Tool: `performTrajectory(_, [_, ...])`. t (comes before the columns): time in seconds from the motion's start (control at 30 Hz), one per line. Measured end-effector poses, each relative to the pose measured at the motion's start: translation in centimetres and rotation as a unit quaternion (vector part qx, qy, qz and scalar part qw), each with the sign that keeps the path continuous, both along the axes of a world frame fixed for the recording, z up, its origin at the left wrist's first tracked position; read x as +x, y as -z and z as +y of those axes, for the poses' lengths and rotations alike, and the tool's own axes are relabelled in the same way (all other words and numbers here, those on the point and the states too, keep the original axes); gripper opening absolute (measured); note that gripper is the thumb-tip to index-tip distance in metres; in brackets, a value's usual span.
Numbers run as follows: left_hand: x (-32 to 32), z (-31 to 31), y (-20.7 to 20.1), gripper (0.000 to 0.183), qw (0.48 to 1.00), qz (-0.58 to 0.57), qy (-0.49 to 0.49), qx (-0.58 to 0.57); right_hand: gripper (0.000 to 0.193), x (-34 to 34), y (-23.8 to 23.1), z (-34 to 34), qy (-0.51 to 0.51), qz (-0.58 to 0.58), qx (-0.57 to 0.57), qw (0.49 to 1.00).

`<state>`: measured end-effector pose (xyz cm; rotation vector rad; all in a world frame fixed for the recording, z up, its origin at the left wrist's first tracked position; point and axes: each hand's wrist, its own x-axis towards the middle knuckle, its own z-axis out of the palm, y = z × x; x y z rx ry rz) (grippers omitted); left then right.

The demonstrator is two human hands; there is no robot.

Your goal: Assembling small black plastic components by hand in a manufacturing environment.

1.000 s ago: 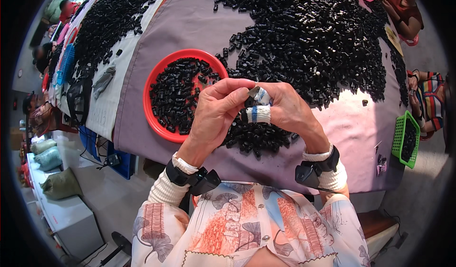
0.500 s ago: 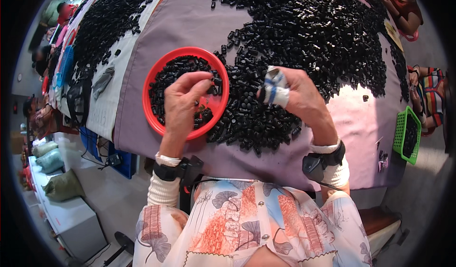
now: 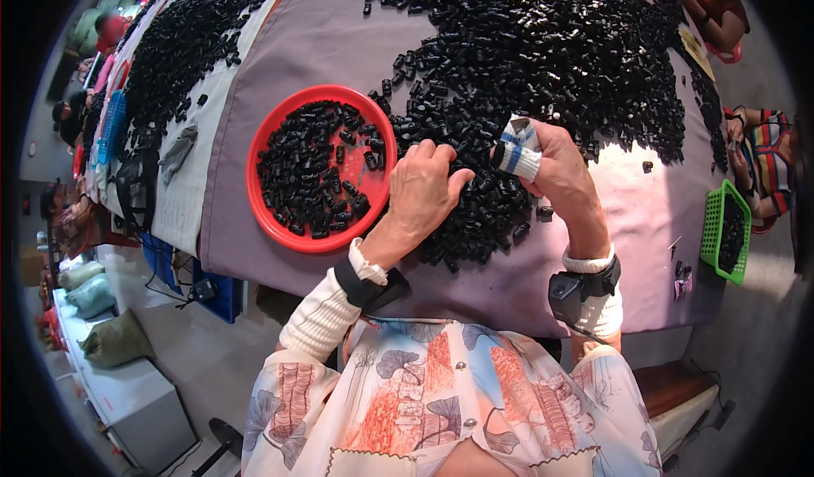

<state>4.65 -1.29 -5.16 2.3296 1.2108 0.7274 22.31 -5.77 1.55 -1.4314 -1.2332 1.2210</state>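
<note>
My left hand (image 3: 421, 193) is over the near edge of a heap of small black cylindrical parts (image 3: 543, 61), just right of a red round bowl (image 3: 252, 172). Its thumb stands apart from bent fingers, whose tips are partly hidden; nothing shows in it. More of the black parts (image 3: 292, 159) lie in the bowl, whose red bottom shows on the right side. Over the heap to the right, my right hand (image 3: 560, 167) is closed around a white cloth (image 3: 519, 148) with blue stripes. A dark bit shows at the cloth's left edge; I cannot tell if it is held.
A purple cloth (image 3: 339, 27) covers the table. At the right edge stands a green basket (image 3: 712, 231) with black parts. Another black heap (image 3: 191, 49) lies on the left table, beside a grey glove (image 3: 178, 150). People sit at both sides.
My left hand has moved from above the red bowl rightward to the heap, and its thumb has parted from the fingers. My right hand has shifted slightly right, still with the striped cloth.
</note>
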Motion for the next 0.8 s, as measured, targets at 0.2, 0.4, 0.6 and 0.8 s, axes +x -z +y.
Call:
performTrajectory(0.2, [0.8, 0.5, 0.9, 0.022, 0.995, 0.068, 0.063, 0.034, 0.017, 0.4, 0.9, -0.5, 0.004, 0.015, -0.014, 1.000])
performTrajectory(0.4, [-1.4, 1.7, -3.0, 0.023, 0.808, -0.362, 0.092, -0.456, 0.018, 0.2, 0.5, -0.5, -0.034, 0.014, -0.012, 0.999])
performTrajectory(0.6, [-4.2, 1.4, -4.9, 0.026, 0.593, -0.581, 0.169, -0.531, 0.030, -2.7, -0.5, 0.5, -0.084, -0.001, 0.060, 0.995])
performTrajectory(0.8, [-5.2, 0.5, -6.3, 0.025, 0.597, -0.593, 0.161, -0.515, 0.032, -5.2, -2.1, 1.3, -0.113, -0.028, 0.094, 0.989])
